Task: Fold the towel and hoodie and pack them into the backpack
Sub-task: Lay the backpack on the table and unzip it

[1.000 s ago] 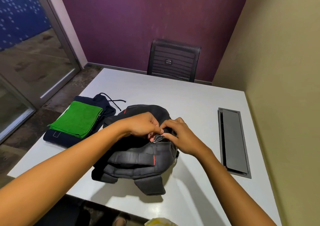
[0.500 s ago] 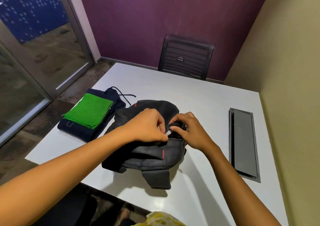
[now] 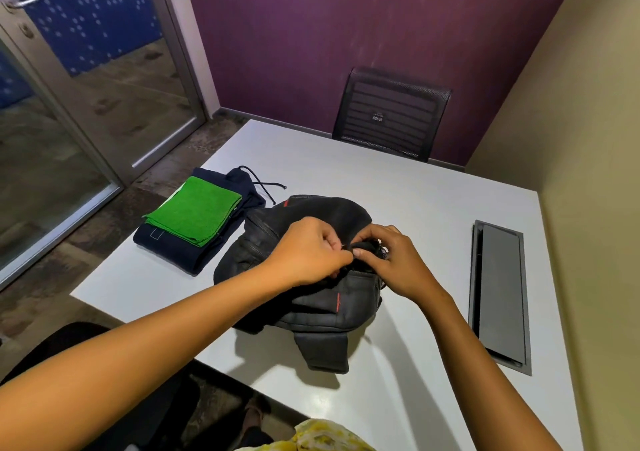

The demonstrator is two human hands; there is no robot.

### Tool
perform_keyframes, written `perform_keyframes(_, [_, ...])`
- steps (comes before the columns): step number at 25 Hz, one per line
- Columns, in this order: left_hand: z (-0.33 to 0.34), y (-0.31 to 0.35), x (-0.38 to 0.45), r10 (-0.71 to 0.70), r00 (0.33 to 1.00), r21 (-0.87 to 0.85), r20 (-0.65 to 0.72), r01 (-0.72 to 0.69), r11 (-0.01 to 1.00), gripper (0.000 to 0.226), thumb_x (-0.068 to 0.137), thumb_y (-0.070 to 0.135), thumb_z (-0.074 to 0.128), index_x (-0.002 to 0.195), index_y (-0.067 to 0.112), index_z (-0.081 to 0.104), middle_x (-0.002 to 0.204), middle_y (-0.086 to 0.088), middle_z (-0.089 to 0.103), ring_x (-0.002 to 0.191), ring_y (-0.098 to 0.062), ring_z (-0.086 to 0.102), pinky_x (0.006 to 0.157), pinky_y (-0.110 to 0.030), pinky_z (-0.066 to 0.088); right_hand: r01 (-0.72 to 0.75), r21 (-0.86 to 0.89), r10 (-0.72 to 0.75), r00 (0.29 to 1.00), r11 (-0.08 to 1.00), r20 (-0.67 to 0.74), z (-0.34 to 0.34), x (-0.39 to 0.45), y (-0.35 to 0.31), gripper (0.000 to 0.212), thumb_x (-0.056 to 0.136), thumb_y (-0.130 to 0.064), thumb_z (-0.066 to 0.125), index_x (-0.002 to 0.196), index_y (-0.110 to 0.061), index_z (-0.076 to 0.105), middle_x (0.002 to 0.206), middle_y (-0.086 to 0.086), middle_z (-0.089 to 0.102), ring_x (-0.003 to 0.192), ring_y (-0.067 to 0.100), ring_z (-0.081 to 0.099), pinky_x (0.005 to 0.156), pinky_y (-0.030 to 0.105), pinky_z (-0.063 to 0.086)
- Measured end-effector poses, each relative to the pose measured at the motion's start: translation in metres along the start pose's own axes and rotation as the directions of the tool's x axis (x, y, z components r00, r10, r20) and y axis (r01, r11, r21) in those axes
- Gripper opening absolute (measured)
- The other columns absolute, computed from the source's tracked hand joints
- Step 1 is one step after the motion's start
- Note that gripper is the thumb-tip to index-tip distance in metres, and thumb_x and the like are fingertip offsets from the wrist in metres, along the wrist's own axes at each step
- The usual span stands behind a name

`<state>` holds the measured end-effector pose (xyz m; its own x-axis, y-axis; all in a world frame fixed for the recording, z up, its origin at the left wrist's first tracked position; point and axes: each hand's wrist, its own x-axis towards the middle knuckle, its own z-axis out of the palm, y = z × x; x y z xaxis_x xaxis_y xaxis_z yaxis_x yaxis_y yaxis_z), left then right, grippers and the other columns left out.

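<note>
Because the backpack (image 3: 304,270) at centre frame must open before packing, I have my left hand (image 3: 311,253) pinching at its zip line while my right hand (image 3: 388,260) grips the fabric beside it. The folded towel (image 3: 194,213) waits atop the folded hoodie (image 3: 180,250), centre left.

Both hands (image 3: 349,253) on backpack (image 3: 311,298) zipper

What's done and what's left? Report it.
Done: the towel lies folded on the folded hoodie, both on the table beside the backpack. In hand: the left hand and right hand pinch at the backpack's top, apparently working its zipper. Left: opening it fully and packing both pieces inside; neither is in yet.
</note>
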<state>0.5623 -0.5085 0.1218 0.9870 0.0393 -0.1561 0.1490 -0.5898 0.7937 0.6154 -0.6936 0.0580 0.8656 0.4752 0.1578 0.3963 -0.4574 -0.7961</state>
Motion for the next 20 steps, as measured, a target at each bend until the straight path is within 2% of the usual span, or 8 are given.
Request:
perform_keyframes(1, [-0.003,-0.002,0.000,-0.099,0.995,-0.146,0.015,0.101,0.984,0.014,0.079,0.009,0.071,0.066,0.008,0.067,0.055,-0.004,0.068,0.062,-0.021,0.073,0.069,-0.029,0.060,0.003,0.039,-0.003,1.000,0.999,0.001,-0.002,-0.004,-0.001,0.012,0.089,-0.020,0.072,0.095,-0.030,0.066,0.098,-0.018,0.066,0.103,0.005,0.056,0.085,0.016,0.042])
perform_keyframes(3, [-0.008,-0.005,0.000,-0.247,0.965,-0.387,0.093,0.263,0.883,0.017,0.084,0.000,0.068,0.067,0.003,0.066,0.053,-0.006,0.064,0.062,-0.025,0.072,0.073,-0.032,0.062,0.039,0.120,-0.043,0.999,0.992,0.032,-0.007,-0.009,-0.004,0.017,0.089,-0.016,0.072,0.100,-0.027,0.067,0.103,-0.015,0.068,0.107,0.009,0.061,0.089,0.013,0.044])
perform_keyframes(5, [-0.010,-0.006,-0.001,-0.288,0.946,-0.479,0.148,0.323,0.816,0.019,0.085,-0.005,0.067,0.067,0.002,0.067,0.057,-0.008,0.065,0.059,-0.023,0.070,0.072,-0.030,0.063,0.079,0.143,-0.103,0.981,0.987,0.163,-0.011,-0.011,-0.008,0.026,0.091,-0.009,0.069,0.111,-0.024,0.068,0.113,-0.014,0.069,0.115,0.011,0.062,0.097,0.017,0.047])
perform_keyframes(7, [-0.009,-0.006,-0.005,-0.274,0.950,-0.516,0.152,0.313,0.797,0.018,0.086,-0.006,0.068,0.069,0.001,0.069,0.062,-0.011,0.067,0.060,-0.021,0.070,0.073,-0.030,0.063,0.085,0.114,-0.117,0.945,0.990,0.307,-0.012,-0.010,-0.013,0.035,0.090,-0.005,0.065,0.120,-0.024,0.067,0.119,-0.018,0.067,0.119,0.008,0.061,0.102,0.020,0.047])
perform_keyframes(8, [-0.008,-0.006,-0.007,-0.266,0.954,-0.536,0.141,0.299,0.789,0.016,0.086,-0.006,0.069,0.071,0.000,0.069,0.063,-0.012,0.068,0.061,-0.021,0.070,0.071,-0.029,0.063,0.076,0.096,-0.104,0.937,0.992,0.333,-0.011,-0.010,-0.014,0.036,0.090,-0.005,0.065,0.121,-0.025,0.068,0.118,-0.020,0.067,0.117,0.005,0.061,0.101,0.020,0.047])
perform_keyframes(12, [-0.012,-0.009,-0.016,-0.258,0.963,-0.515,0.072,0.258,0.817,0.011,0.085,-0.004,0.070,0.074,-0.005,0.070,0.064,-0.016,0.069,0.058,-0.024,0.070,0.058,-0.025,0.060,0.075,0.048,-0.084,0.975,0.996,0.204,-0.005,-0.011,-0.020,0.017,0.093,-0.014,0.065,0.101,-0.024,0.077,0.096,-0.020,0.073,0.098,0.003,0.067,0.088,0.018,0.052])
perform_keyframes(16, [-0.028,-0.009,-0.019,-0.281,0.957,-0.403,0.072,0.285,0.870,0.012,0.084,-0.004,0.066,0.075,-0.011,0.071,0.064,-0.020,0.070,0.046,-0.019,0.063,0.046,-0.021,0.051,0.113,0.043,-0.119,0.983,0.993,0.142,-0.014,-0.004,-0.024,0.018,0.093,-0.010,0.065,0.094,-0.022,0.079,0.090,-0.017,0.074,0.091,0.005,0.069,0.080,0.012,0.050])
perform_keyframes(20, [-0.046,-0.012,-0.013,-0.327,0.943,-0.424,0.061,0.321,0.847,0.014,0.083,-0.006,0.062,0.070,-0.007,0.069,0.059,-0.017,0.066,0.040,-0.014,0.052,0.037,-0.017,0.041,0.106,0.075,-0.114,0.986,0.992,0.124,-0.028,0.002,-0.027,0.020,0.092,-0.006,0.065,0.093,-0.020,0.080,0.087,-0.017,0.074,0.086,0.004,0.068,0.073,0.011,0.049])
